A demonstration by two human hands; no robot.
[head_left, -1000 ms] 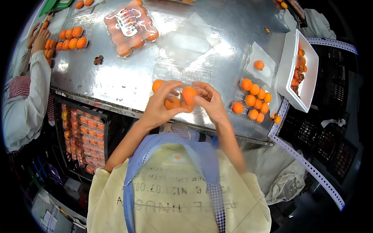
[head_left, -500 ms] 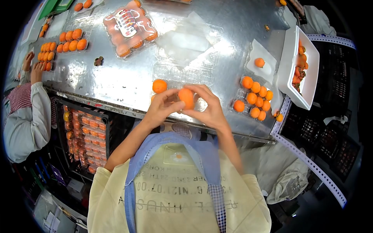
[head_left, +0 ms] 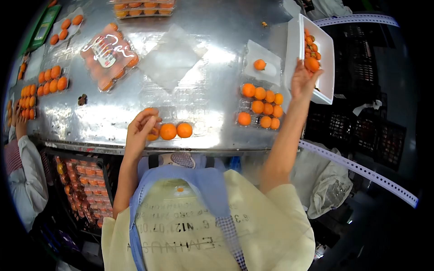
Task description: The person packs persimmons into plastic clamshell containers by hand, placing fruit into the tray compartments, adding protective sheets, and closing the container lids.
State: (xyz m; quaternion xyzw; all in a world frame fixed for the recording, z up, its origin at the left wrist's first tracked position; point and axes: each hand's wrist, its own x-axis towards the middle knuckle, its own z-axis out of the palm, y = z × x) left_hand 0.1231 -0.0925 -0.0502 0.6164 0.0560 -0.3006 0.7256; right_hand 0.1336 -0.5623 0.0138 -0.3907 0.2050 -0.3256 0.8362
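"Where are the persimmons by the left hand?"

"Along the near edge of the brushed, shiny metal table (head_left: 221, 40). Two smooth, round persimmons (head_left: 176, 131) sit side by side in a clear, moulded plastic tray (head_left: 195, 139), and the left hand (head_left: 142, 128) is bent over the fruit at its left end."

"Are its fingers closed?"

"They're curled, with the thumb near them. They cover part of the fruit, so I can't tell whether they grip it."

"And the right hand (head_left: 303, 81)?"

"It reaches over the near side of the white, smooth-walled foam box (head_left: 328, 58). Thumb and fingers stand apart around a glossy persimmon (head_left: 312, 64); whether they clamp it, I can't tell. More persimmons lie beyond, some partly covered."

"What's between the two hands?"

"A clear pack of persimmons (head_left: 260, 107), with a pale sheet (head_left: 271, 67) behind it bearing one fruit. Farther left, a thin, translucent white sheet (head_left: 168, 61) lies flat."

"Anything hard to read?"

"Glare streaks the film of the labelled pack (head_left: 108, 58), blurring its print. The pack at the top (head_left: 142, 8) is cut off by the frame, and the co-worker's hands (head_left: 19, 122) at far left are small and partly hidden."
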